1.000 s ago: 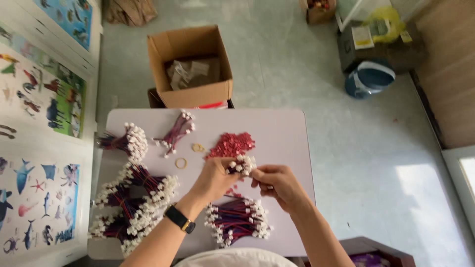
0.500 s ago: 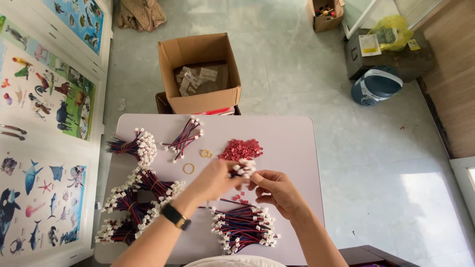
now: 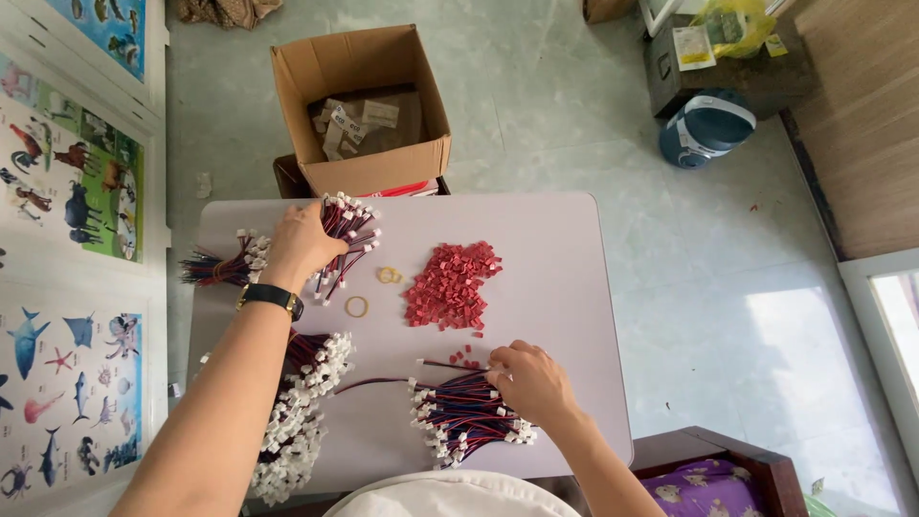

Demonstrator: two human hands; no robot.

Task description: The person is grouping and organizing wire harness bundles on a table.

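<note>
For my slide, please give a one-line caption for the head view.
Left hand on a wire bundle, right hand on loose wires, red connectors piled between them on the table.

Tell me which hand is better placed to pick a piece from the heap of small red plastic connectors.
Right, probably. The right hand rests on the loose red-and-black wire bundle just below the heap of small red plastic connectors; the left hand is farther off, on another wire bundle.

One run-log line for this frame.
left hand: on wire bundle | right hand: on loose wires | red connectors: piled mid-table
</note>
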